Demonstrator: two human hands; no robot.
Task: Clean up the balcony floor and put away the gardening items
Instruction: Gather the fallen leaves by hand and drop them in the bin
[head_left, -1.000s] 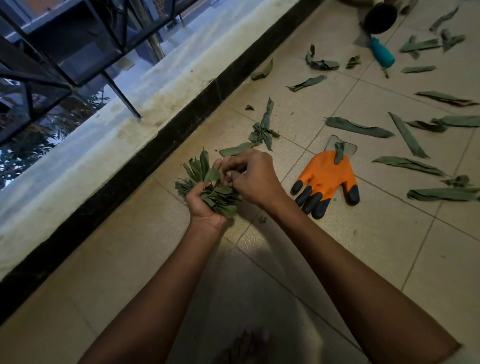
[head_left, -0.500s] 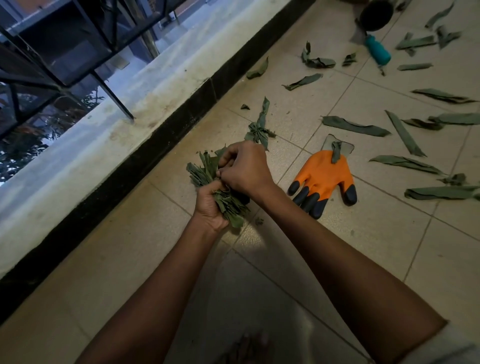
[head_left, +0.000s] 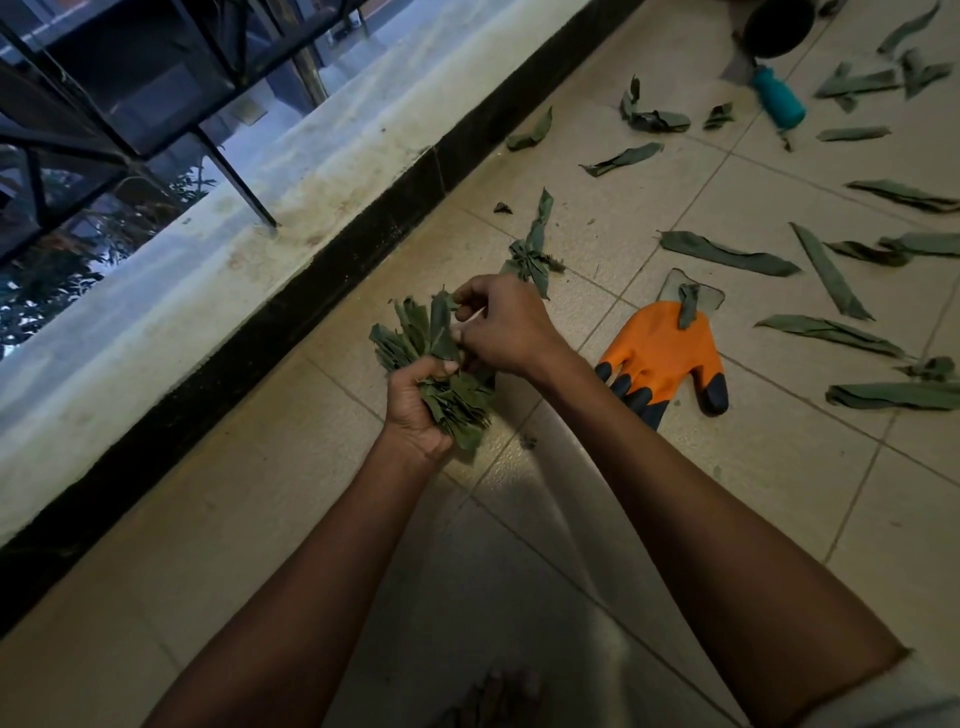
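We see both hands busy over the tiled floor (head_left: 597, 519), working one bundle of leaves (head_left: 431, 364). The left hand (head_left: 418, 410) has its fingers curled tightly round the bundle's lower half, gripping it from below, so the leaf tips fan out above and under the fist. The right hand (head_left: 501, 327) meets the bundle from the other side, its fingertips pinching at the upper leaves, thumb and forefinger closed on a leaf edge.

We take the orange glove (head_left: 660, 358) as our landmark. It lies flat on the tiles, black fingertips pointing toward us, with 1 small leaf piece (head_left: 688, 309) resting across its cuff. The bundle and both hands are just left of the glove, apart from it. A clump of leaves (head_left: 532, 254) lies on the floor beyond the right hand, up and left of the glove. Loose leaves (head_left: 727, 254) are scattered beyond and right of the glove, well spread over the tiles. Far beyond the glove lies a tool with a teal handle (head_left: 779, 101), and past it a dark round pot (head_left: 779, 23), cut by the frame's edge. Well left of the glove runs a black tiled kerb (head_left: 291, 317) with a pale ledge (head_left: 182, 270) and metal railing (head_left: 104, 104) beyond it.
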